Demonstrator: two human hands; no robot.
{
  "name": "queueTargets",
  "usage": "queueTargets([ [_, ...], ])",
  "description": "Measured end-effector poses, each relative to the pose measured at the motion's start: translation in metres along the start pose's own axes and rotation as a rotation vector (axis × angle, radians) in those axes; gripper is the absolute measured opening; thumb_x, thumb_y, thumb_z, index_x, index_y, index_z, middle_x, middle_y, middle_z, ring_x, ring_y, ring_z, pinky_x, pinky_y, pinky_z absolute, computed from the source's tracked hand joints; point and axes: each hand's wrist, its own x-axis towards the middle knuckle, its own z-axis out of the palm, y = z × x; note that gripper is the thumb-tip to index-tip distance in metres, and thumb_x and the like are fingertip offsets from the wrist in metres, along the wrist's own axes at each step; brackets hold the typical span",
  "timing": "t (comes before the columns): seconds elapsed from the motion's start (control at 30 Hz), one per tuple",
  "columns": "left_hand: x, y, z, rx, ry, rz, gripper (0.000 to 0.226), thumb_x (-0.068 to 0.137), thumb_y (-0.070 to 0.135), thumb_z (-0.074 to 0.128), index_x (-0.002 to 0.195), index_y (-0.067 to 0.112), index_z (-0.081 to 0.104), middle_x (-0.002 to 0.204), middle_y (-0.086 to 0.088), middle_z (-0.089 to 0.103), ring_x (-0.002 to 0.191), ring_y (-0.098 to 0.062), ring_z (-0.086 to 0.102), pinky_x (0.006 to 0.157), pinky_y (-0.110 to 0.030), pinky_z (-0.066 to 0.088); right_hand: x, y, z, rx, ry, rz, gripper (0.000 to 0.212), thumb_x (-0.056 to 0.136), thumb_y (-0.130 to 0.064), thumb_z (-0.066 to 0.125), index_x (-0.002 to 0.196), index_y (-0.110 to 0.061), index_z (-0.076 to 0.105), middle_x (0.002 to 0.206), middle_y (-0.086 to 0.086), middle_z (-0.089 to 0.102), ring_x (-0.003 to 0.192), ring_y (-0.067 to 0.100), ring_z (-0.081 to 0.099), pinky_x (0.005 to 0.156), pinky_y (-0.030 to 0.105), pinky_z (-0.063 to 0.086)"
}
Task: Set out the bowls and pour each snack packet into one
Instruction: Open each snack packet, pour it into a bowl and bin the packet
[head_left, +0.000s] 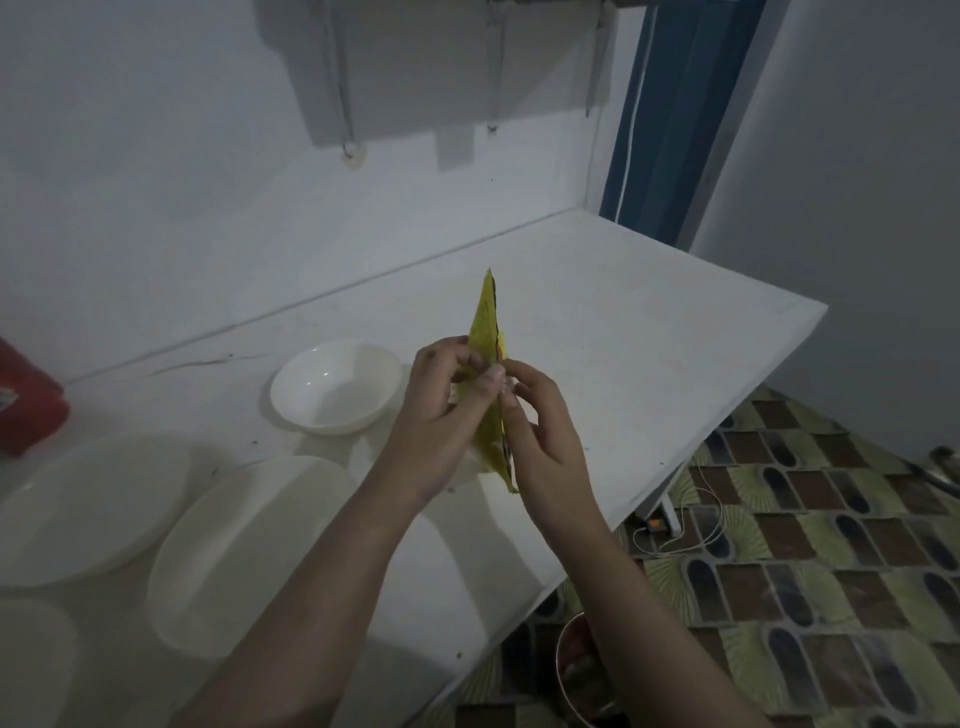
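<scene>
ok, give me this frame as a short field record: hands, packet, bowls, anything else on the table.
left hand: pinching the packet's edge
right hand: pinching the same edge from the other side
thin yellow foil snack packet: held edge-on above the table; torn or not, cannot tell
small round white bowl: upright, empty, left of the hands
larger white bowls: nearer the camera, blurred; contents cannot be told
red packet: far left on the white table

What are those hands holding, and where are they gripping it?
A yellow snack packet, edge-on. Both the left hand and right hand pinch its middle, one from each side.
</scene>
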Motion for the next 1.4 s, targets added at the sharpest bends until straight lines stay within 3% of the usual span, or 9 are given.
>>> queueTargets([
  [0.17,-0.001,-0.003,-0.003,-0.031,-0.048,-0.008,0.01,0.095,0.026,0.055,0.099,0.017,0.058,0.13,0.001,0.045,0.116,-0.003,0.05,0.082,-0.002,0.039,0.0,0.0,-0.001,-0.004,-0.006,0.014,0.025,0.103,-0.031,0.045,0.125,-0.03,0.057,0.122,-0.018,0.058,0.119,0.002,0.054,0.096,0.033,0.051],
  [0.4,-0.005,-0.004,-0.004,0.011,-0.098,-0.026,0.014,0.099,0.027,0.049,0.088,0.025,0.057,0.129,0.003,0.041,0.117,0.005,0.045,0.09,-0.002,0.036,-0.003,-0.001,-0.001,-0.017,-0.009,0.022,0.026,0.104,-0.032,0.041,0.124,-0.028,0.058,0.122,-0.011,0.06,0.116,0.004,0.056,0.091,0.022,0.048],
  [0.5,-0.006,-0.005,-0.005,0.024,-0.127,-0.035,0.016,0.1,0.028,0.047,0.088,0.025,0.057,0.13,0.005,0.038,0.114,0.008,0.044,0.089,-0.002,0.035,-0.003,-0.001,-0.001,-0.022,-0.015,0.0,0.034,0.102,-0.04,0.038,0.126,-0.026,0.057,0.122,-0.008,0.061,0.118,0.009,0.056,0.095,0.03,0.049],
  [0.8,-0.011,-0.011,-0.005,0.014,-0.104,-0.03,0.018,0.1,0.029,0.045,0.088,0.033,0.058,0.13,0.005,0.033,0.118,-0.01,0.049,0.104,-0.028,0.039,-0.005,0.0,-0.003,-0.034,-0.109,-0.001,0.034,0.101,-0.04,0.042,0.131,-0.026,0.052,0.126,-0.008,0.058,0.119,0.01,0.055,0.096,0.04,0.051],
  [0.97,-0.013,-0.008,-0.005,0.041,-0.088,-0.034,0.024,0.102,0.021,0.045,0.083,0.032,0.057,0.128,0.006,0.034,0.112,0.0,0.048,0.097,-0.02,0.039,-0.005,0.0,-0.003,-0.094,-0.094,-0.035,0.032,0.102,-0.037,0.044,0.129,-0.024,0.055,0.122,-0.009,0.06,0.117,0.012,0.056,0.093,0.047,0.052],
  [1.13,-0.008,-0.006,-0.014,0.122,-0.098,-0.033,0.018,0.098,0.026,0.052,0.081,0.029,0.06,0.127,0.008,0.038,0.115,0.004,0.048,0.089,-0.01,0.036,-0.004,-0.005,-0.006,-0.19,-0.119,-0.058,0.03,0.103,-0.031,0.041,0.124,-0.022,0.061,0.108,-0.011,0.066,0.102,0.006,0.061,0.086,0.038,0.053],
  [1.23,-0.005,-0.005,-0.023,0.148,-0.122,-0.038,0.017,0.096,0.026,0.056,0.082,0.023,0.065,0.127,0.012,0.043,0.11,0.015,0.047,0.091,-0.011,0.035,-0.005,-0.01,-0.006,-0.195,-0.131,-0.057,0.026,0.103,-0.028,0.044,0.119,-0.022,0.064,0.102,-0.004,0.068,0.096,0.009,0.062,0.082,0.04,0.053],
  [1.33,-0.004,-0.005,-0.027,0.162,-0.137,-0.028,0.015,0.095,0.025,0.058,0.083,0.02,0.066,0.128,0.009,0.045,0.112,0.01,0.049,0.097,-0.017,0.037,-0.005,-0.014,-0.007,-0.209,-0.132,-0.072,0.022,0.101,-0.027,0.047,0.108,-0.017,0.065,0.092,0.003,0.067,0.088,0.02,0.061,0.077,0.048,0.053],
  [1.4,-0.004,-0.004,-0.026,0.187,-0.137,-0.021,0.015,0.096,0.024,0.057,0.085,0.017,0.065,0.13,0.009,0.044,0.112,0.01,0.048,0.093,-0.011,0.036,-0.003,-0.016,-0.007,-0.224,-0.135,-0.086,0.023,0.1,-0.023,0.046,0.1,-0.008,0.064,0.084,0.01,0.064,0.08,0.026,0.059,0.073,0.051,0.052],
])
